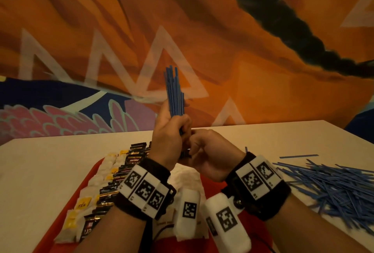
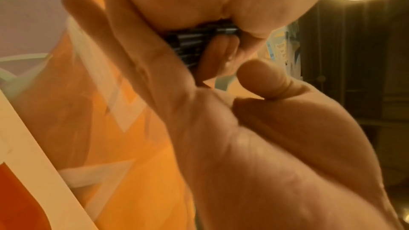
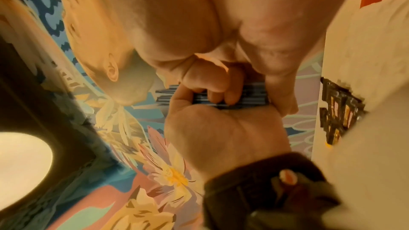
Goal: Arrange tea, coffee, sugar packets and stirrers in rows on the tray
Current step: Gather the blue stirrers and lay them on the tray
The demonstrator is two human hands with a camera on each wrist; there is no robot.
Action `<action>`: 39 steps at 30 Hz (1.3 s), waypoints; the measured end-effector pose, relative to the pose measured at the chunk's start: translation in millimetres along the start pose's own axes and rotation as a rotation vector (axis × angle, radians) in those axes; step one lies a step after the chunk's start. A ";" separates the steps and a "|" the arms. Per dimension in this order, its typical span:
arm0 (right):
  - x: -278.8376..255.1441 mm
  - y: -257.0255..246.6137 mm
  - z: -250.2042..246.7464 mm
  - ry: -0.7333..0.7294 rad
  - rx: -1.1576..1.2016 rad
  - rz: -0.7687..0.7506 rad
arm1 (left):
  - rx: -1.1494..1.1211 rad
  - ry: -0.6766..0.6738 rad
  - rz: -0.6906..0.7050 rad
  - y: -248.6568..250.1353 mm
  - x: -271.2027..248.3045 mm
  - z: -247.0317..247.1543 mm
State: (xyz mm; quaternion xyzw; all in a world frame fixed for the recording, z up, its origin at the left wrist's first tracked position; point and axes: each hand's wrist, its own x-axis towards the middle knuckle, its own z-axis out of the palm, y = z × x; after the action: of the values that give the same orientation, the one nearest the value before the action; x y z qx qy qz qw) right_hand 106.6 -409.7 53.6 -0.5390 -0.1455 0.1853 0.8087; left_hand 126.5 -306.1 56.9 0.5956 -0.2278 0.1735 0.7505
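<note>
A bundle of blue stirrers (image 1: 174, 93) stands upright above the red tray (image 1: 92, 168). My right hand (image 1: 206, 151) grips its lower end with curled fingers (image 3: 221, 92). My left hand (image 1: 172, 135) lies against the bundle (image 2: 192, 41) with straight fingers (image 2: 124, 45), its thumb (image 2: 261, 76) held off. On the tray lie a row of white and yellow tea packets (image 1: 85, 202), a row of black coffee packets (image 1: 113, 182) and white sugar packets (image 1: 188, 174), partly hidden by my wrists.
A large pile of loose blue stirrers (image 1: 334, 188) is spread over the white table (image 1: 40, 171) to the right of the tray. A painted orange wall stands just behind the table's far edge.
</note>
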 end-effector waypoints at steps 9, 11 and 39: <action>-14.5 -56.3 -36.7 0.454 -0.430 -0.605 | 0.597 -0.397 -0.009 12.8 2.0 -16.6; -17.6 -58.8 -39.5 0.510 -0.630 -0.693 | 0.875 -0.541 0.044 18.2 -1.8 -11.7; -26.9 -32.6 -16.8 0.640 -1.874 -0.285 | 1.012 -0.566 0.160 65.2 -1.3 -25.8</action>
State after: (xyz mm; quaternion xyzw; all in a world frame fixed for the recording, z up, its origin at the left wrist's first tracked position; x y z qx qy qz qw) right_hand 94.6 -447.1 76.4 -0.9611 -0.0714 -0.2566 0.0732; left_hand 94.1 -266.0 104.5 0.8840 -0.3524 0.1512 0.2673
